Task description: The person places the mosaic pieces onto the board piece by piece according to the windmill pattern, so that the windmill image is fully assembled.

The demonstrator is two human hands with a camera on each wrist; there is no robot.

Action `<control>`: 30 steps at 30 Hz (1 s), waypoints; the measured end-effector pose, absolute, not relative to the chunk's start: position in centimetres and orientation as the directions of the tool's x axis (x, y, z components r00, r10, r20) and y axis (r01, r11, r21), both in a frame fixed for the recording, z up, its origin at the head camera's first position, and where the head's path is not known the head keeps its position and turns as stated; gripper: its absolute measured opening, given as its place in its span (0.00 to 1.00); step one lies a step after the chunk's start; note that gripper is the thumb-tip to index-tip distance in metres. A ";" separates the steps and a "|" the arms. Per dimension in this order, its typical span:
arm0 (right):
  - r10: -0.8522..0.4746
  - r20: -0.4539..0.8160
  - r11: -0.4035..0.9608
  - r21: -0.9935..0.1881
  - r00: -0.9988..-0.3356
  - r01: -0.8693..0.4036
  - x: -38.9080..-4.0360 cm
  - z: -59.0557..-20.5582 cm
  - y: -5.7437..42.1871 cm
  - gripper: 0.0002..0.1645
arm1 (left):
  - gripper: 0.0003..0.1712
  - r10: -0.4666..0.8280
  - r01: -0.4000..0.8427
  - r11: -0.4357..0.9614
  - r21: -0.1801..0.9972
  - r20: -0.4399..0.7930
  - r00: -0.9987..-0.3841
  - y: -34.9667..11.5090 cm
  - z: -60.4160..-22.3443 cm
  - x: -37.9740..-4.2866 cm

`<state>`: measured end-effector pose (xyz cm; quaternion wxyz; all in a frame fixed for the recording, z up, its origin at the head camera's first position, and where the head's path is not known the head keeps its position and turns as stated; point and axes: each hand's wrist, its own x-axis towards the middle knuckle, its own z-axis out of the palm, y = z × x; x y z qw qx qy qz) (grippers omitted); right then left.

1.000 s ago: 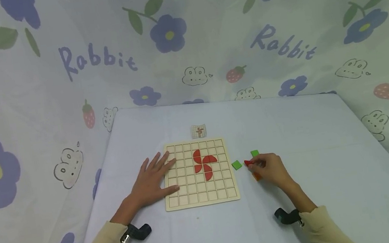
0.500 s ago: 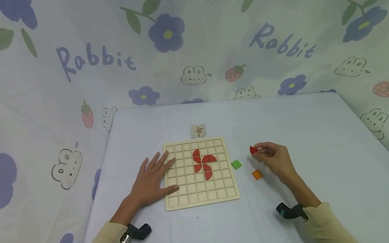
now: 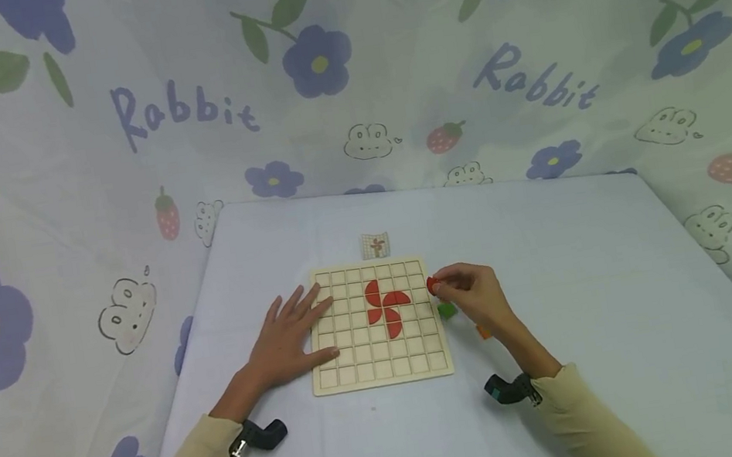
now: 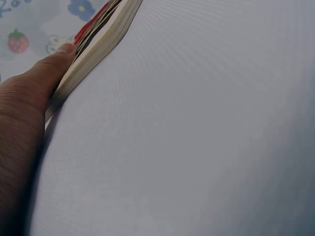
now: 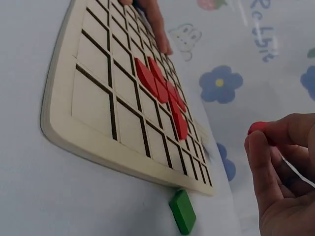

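A wooden grid board [image 3: 365, 373] lies on the white table, with several red rounded pieces [image 3: 394, 324] forming a pinwheel in its cells. My left hand [image 3: 287, 343] rests with spread fingers on the board's left edge; its thumb lies on that edge in the left wrist view. My right hand [image 3: 477, 295] pinches a small red piece [image 3: 432, 285] between thumb and fingertips, at the board's right edge. In the right wrist view this red piece [image 5: 258, 128] is held up, apart from the board, and mostly covered by the fingers. A green square tile [image 3: 447, 311] lies just below that hand.
An orange tile [image 3: 483, 331], partly hidden by the right wrist, lies right of the board. Behind the board is a small card [image 3: 375, 246] printed with a red pinwheel on a grid. A patterned cloth [image 3: 298, 144] hangs behind the table.
My right hand lifted the red piece from beside the tiles, then carried it left to the board's right edge. A second green tile seen earlier is out of sight. My left hand stays put.
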<state>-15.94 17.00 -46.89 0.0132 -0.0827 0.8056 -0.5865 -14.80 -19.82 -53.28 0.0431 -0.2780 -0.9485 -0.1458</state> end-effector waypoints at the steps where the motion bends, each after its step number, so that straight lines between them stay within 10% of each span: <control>1: -0.177 0.080 0.290 -0.948 -0.981 -0.130 -16.0 -46.9 16.5 0.12 | 0.54 0.515 0.539 0.803 0.254 0.159 -0.842 -19.8 -53.3 -14.8; 19: -0.467 0.121 0.465 -0.809 -0.876 -0.360 -18.2 -48.6 7.4 0.09 | 0.53 0.530 0.560 0.795 0.234 0.182 -0.828 -20.0 -52.9 -14.7; 30: -0.552 0.117 0.684 -0.503 -0.826 -0.528 -18.3 -48.3 5.0 0.06 | 0.53 0.535 0.566 0.793 0.227 0.186 -0.824 -20.0 -53.0 -14.6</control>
